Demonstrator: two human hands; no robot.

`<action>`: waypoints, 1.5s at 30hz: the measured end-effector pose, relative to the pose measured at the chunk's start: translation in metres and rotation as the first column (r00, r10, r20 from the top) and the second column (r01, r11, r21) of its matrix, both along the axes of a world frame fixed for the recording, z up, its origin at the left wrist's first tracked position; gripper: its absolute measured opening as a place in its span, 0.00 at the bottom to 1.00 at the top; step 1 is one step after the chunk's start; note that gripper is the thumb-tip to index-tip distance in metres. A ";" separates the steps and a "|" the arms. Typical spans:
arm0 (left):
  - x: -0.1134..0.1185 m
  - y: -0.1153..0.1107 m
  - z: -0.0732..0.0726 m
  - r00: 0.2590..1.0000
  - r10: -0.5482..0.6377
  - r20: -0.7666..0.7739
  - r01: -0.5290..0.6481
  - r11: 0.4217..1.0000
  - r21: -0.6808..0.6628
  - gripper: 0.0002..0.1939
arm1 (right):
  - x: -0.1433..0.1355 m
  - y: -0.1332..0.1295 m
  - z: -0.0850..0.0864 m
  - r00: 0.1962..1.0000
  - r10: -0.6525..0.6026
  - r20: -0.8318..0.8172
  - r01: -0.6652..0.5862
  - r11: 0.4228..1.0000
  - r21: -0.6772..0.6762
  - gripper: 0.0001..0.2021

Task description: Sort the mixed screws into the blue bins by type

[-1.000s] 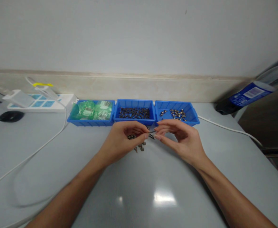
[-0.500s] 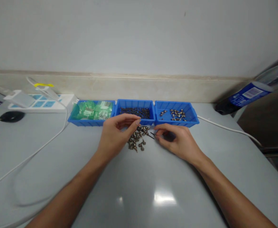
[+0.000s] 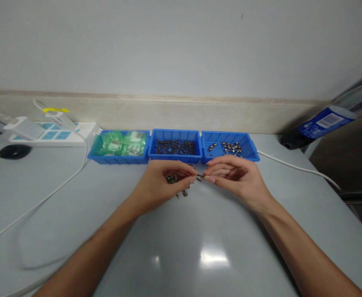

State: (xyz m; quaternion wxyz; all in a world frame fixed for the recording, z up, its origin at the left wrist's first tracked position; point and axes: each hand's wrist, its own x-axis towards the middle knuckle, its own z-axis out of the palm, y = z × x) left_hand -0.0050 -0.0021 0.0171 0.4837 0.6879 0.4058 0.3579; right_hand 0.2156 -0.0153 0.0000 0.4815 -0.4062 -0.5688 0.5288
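Between my fingertips is a thin dark screw [image 3: 200, 176], pinched at its right end by my right hand [image 3: 238, 179]. The thumb and forefinger of my left hand [image 3: 164, 181] close around its left end. Beneath and behind my left hand lies a pile of small metal screws [image 3: 184, 192], mostly covered. Just behind my hands stands the middle blue bin [image 3: 175, 158], holding many dark screws [image 3: 175, 147]. The right blue bin [image 3: 251, 145] contains shorter metal fasteners [image 3: 231, 147], with my right fingers near its front edge.
A left blue bin [image 3: 119, 159] holds green-tinted plastic bags [image 3: 123, 143]. Farther left are a white power strip [image 3: 60, 135], a black mouse [image 3: 14, 152] and a white cable [image 3: 49, 194]. A dark bottle [image 3: 317, 126] leans at the right, beside another cable [image 3: 295, 166].
My left hand has moved right and down, its fingers now closed at the dark screw. My right hand has shifted slightly right with the screw. More of the pile is covered.
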 end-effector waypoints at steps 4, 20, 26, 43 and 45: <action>-0.001 0.000 0.001 0.999 -0.024 0.043 0.027 0.997 -0.068 0.05 | -0.001 -0.001 0.002 1.000 0.028 -0.012 -0.028 0.999 -0.015 0.13; -0.004 0.012 -0.006 0.886 0.355 0.296 -0.379 0.925 0.024 0.18 | -0.003 0.001 -0.015 0.758 -0.164 0.631 -0.080 0.937 0.340 0.12; -0.006 0.010 -0.008 0.938 0.305 0.163 -0.322 0.942 0.095 0.07 | -0.004 0.000 -0.013 0.720 -0.114 0.685 -0.170 0.927 0.333 0.12; 0.003 0.003 -0.010 0.999 -0.012 -0.039 0.010 0.999 -0.048 0.09 | 0.000 -0.003 -0.005 0.987 -0.023 0.162 -0.004 0.987 0.163 0.14; 0.002 0.003 -0.009 0.999 -0.034 -0.010 0.033 0.996 -0.083 0.09 | -0.001 -0.003 -0.004 0.990 -0.037 0.134 0.015 0.986 0.165 0.14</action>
